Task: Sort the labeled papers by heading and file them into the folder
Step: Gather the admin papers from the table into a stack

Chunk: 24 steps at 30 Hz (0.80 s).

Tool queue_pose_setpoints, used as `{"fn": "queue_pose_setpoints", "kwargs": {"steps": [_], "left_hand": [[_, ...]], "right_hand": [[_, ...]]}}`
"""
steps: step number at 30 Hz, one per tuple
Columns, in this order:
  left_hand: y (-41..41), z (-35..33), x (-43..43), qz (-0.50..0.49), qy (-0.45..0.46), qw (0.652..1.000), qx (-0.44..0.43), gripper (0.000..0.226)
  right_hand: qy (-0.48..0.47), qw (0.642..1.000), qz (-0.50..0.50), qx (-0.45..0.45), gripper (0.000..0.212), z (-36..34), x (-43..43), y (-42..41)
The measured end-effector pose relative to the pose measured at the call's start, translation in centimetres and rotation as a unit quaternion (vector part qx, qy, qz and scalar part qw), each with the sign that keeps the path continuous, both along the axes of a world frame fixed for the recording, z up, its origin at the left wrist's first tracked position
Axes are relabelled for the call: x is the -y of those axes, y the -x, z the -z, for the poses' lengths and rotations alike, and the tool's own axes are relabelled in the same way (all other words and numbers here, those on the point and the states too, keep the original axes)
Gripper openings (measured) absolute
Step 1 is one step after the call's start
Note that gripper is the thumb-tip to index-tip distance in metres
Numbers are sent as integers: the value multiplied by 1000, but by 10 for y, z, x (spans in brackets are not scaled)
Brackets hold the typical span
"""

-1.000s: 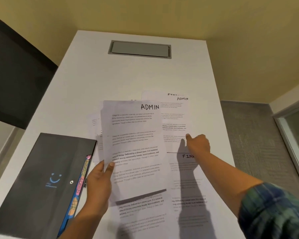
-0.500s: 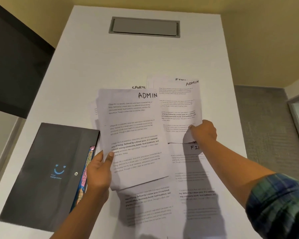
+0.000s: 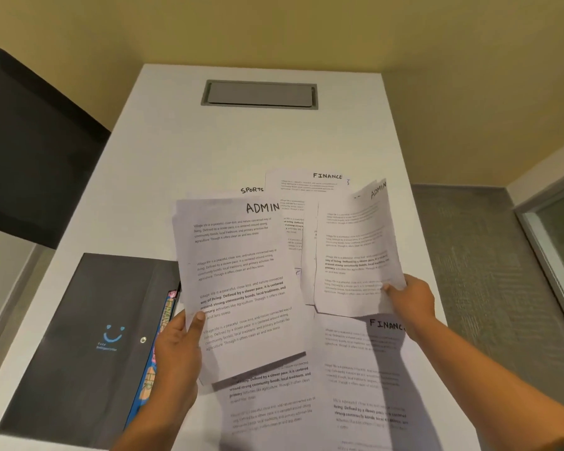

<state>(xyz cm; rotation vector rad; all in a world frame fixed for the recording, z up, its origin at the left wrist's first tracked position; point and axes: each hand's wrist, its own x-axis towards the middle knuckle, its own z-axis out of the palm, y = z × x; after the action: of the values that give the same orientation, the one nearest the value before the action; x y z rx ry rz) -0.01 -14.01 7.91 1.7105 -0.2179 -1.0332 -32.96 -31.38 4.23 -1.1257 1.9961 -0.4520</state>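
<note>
An office, probably a small meeting room: a long white tabletop (image 3: 241,151) with a grey cable hatch (image 3: 259,94) set in at its far end, grey carpet (image 3: 489,288) to the right, plain yellow walls (image 3: 437,60).

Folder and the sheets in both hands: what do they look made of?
Folder: probably plastic, dark grey, matte with a faint sheen. A small metal-looking snap sits near its edge. Sheets held by the left hand and right hand: thin white office paper, matte. The right-hand one curls and bends above the pinched lower corner.
</note>
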Motion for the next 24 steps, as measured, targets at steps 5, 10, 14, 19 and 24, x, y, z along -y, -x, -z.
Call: {"fn": "queue_pose_setpoints", "kwargs": {"steps": [5,10,14,19,24], "left_hand": [[12,-9,-12,2,7,1000,10,21],[20,-16,-22,6,19,1000,21,20],[23,-17,-31,12,16,999,36,20],[22,-15,-41,7,6,999,47,16],[19,-16,-45,-5,-1,999,39,14]], "right_hand": [[44,998,44,29,8,-8,-13,11],[17,998,56,-28,18,-12,-20,18],[-16,997,73,-36,23,-13,-25,16],[35,994,106,5,14,-18,-24,10],[85,971,182,132,11,-34,-20,2]]}}
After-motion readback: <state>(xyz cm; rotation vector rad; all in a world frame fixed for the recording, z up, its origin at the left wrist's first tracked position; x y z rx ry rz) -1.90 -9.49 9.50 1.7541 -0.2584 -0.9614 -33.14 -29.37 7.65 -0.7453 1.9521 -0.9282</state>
